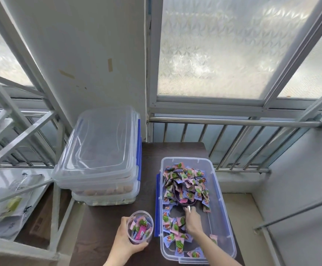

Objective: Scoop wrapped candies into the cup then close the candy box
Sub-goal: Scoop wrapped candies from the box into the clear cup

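An open clear candy box [221,191] with blue latches stands on the dark table, full of pink, purple and green wrapped candies [187,179]. My right hand [192,220] is inside the box, gripping the handle of a clear scoop [184,198] that is pushed into the candy pile. My left hand [125,240] holds a clear cup [140,227] just left of the box. The cup has several wrapped candies in it.
A stack of closed clear boxes [98,160] with a lid on top stands at the table's back left. A metal shelf frame [22,135] with packets is on the left. A railing [233,121] and frosted windows lie behind the table [102,227].
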Demonstrator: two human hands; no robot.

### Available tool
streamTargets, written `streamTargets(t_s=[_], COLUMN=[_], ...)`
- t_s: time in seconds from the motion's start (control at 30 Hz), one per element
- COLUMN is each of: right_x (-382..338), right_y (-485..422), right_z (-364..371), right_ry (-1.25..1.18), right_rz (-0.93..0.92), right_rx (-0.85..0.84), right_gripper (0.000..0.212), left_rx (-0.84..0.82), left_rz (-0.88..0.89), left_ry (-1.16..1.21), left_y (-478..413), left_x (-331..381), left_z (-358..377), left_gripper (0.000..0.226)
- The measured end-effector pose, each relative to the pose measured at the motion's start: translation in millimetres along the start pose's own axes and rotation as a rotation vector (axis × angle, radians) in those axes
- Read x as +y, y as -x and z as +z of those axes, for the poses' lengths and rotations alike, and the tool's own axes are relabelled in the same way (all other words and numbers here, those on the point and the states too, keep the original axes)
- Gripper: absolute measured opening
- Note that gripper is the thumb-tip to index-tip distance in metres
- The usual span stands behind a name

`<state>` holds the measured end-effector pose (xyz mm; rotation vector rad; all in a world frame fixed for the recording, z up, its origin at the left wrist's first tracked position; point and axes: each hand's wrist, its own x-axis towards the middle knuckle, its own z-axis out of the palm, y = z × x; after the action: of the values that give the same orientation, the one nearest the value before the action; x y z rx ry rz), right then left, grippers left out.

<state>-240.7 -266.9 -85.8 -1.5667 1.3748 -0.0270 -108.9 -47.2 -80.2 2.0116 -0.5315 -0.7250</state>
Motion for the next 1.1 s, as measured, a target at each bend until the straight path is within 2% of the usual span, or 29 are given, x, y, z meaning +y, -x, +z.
streamTargets(t_s=[0.13, 0.33, 0.47, 0.6, 0.7, 0.9, 1.0, 1.1], right_x=[15.3, 21.0, 16.6, 9.7, 2.8, -18.8, -33.3, -56.4], right_y=[-0.9, 1.6, 14.1, 36.8, 55.2, 95.7, 111.8, 127.0], right_z=[-0.1, -12.5, -24.7, -46.7, -65.3, -99.7, -107.3, -105.3], right_ry=[-0.048, 0.008, 0.008, 0.026, 0.049, 0.336, 0.511, 0.737], right_rz=[0.022, -0.133, -0.193, -0.251, -0.283, -0.394, -0.448, -0.452], right_rx=[0.064, 0.042, -0.004, -0.027, -0.053, -0.216, -0.293, -0.355], right_gripper=[0.023, 0.017, 0.030, 0.017, 0.017, 0.018, 0.043, 0.030], left_rx=[-0.007, -0.008, -0.020, -0.032, -0.047, -0.028, -0.031, -0.028], left_rz=[0.014, 0.000, -0.006, -0.013, -0.001, 0.040, 0.095, 0.118], left_ry=[-0.025, -0.038, -0.032, -0.046, -0.078, -0.115, -0.139, -0.124], left_y=[2.5, 3.9, 4.1, 3.5, -0.4, -9.6, -12.3, -13.3], left_x=[-0.5, 5.5, 4.5, 14.2, 26.3, 42.9, 51.9, 55.7], left_z=[-0.8, -2.7, -2.9, -3.5, -4.4, -4.2, -5.7, -6.5], left_gripper=[0.076, 0.075, 0.076, 0.071, 0.069, 0.069, 0.064, 0.062])
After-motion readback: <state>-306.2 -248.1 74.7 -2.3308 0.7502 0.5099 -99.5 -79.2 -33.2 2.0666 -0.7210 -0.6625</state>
